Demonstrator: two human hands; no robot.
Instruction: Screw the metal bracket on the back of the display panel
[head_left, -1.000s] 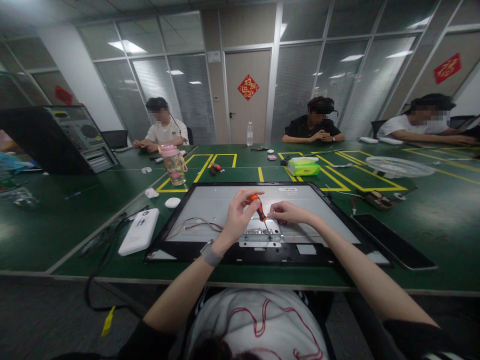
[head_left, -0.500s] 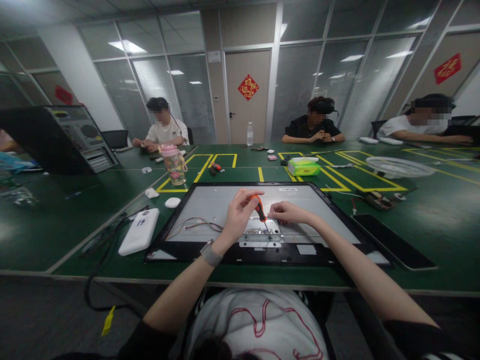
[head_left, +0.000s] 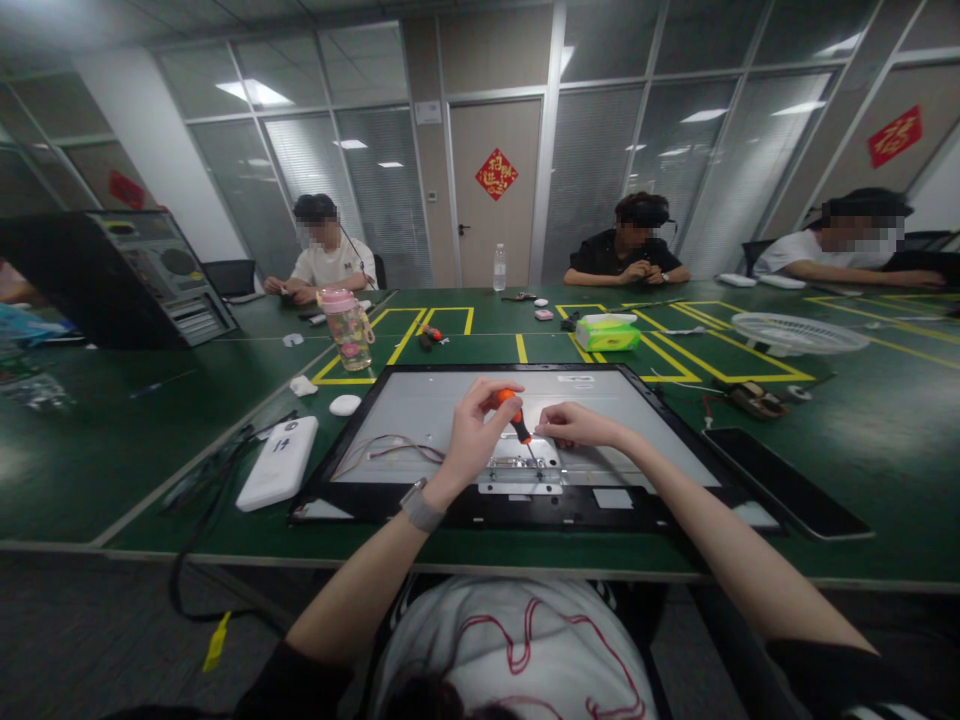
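A flat display panel [head_left: 645, 425] with a grey metal back and black frame lies in front of me on the table. My left hand [head_left: 480, 425] grips the orange-and-black handle of a screwdriver [head_left: 519, 425]. Its shaft slants down to a silver metal bracket [head_left: 517, 488] near the panel's front edge; the exact contact of the tip is too small to make out. Just right of the screwdriver, my right hand [head_left: 574, 425] is closed in a pinch above the panel. Whatever its fingertips hold, if anything, is hidden. Thin wires [head_left: 390, 450] run across the panel's left side.
Left of the panel are a white power bank [head_left: 279, 465], a round white case [head_left: 345, 405] and a pink-lidded bottle [head_left: 349, 335]. To the right lies a black phone [head_left: 787, 485]. A tissue pack [head_left: 607, 333] sits behind. Several people sit across the table [head_left: 480, 350].
The screwdriver's handle has shifted slightly left, with the fingers of my left hand moving round it. My right hand stays in place.
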